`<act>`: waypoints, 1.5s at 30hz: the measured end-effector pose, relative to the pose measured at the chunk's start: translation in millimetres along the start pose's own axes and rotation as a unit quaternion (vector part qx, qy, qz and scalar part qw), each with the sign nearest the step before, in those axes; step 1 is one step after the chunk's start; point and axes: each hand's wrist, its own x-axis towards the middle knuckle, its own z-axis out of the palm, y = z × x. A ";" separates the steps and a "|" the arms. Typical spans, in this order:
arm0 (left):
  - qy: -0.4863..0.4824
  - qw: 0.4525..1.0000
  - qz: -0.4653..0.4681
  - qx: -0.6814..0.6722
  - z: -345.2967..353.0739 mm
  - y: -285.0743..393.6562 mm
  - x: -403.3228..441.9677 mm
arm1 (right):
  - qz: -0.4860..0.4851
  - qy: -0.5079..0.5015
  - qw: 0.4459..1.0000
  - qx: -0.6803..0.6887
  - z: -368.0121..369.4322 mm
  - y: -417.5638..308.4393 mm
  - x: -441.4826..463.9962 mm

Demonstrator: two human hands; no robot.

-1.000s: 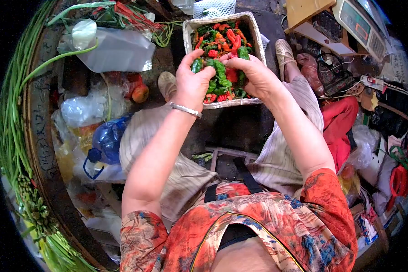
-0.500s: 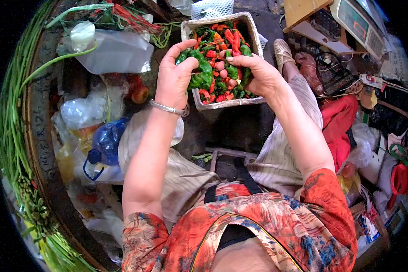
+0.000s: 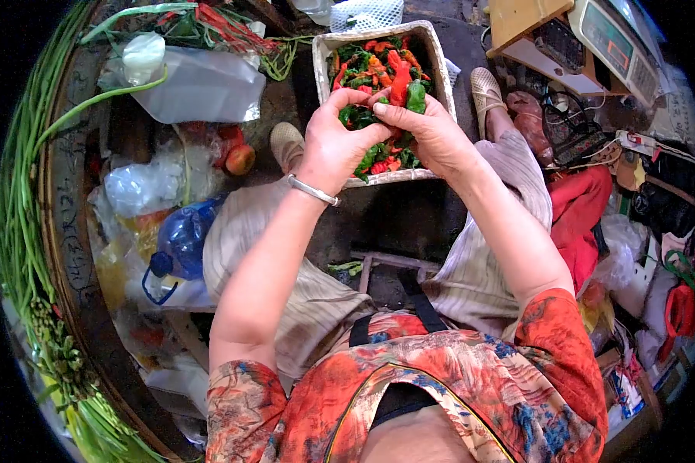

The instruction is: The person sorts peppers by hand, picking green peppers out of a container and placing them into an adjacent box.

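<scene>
A white-rimmed rectangular basket [image 3: 443, 65] stands in front of me, full of red and green peppers. Over its near half my two hands come together, fingertips almost touching. My left hand [image 3: 333, 143], with a silver bangle at the wrist, curls thumb and fingers around dark green pepper [image 3: 357, 117]; part of it lies hidden behind the fingers. Between the thumb and fingers of my right hand [image 3: 436, 135] is a green pepper [image 3: 416, 96]. Close against it, a long red pepper [image 3: 399, 77] points up, its lower end covered by my fingers.
Long green bean-like stalks [image 3: 23, 185] line the left edge. Nearby are a clear plastic container [image 3: 201, 85], a blue bottle [image 3: 185, 239] and plastic bags. At upper right a scale [image 3: 614, 46] sits by a wooden box [image 3: 529, 23]. Red cloth [image 3: 579, 208] lies beside my right leg.
My left hand has moved right, bringing its green pepper in from the basket's left side toward my right hand. My right hand has shifted slightly and its fingers have closed in.
</scene>
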 end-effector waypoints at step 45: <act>0.251 0.867 -0.016 -0.429 -157.0 -8.0 -259.6 | 0.055 0.062 0.976 -0.201 -75.7 9.6 27.8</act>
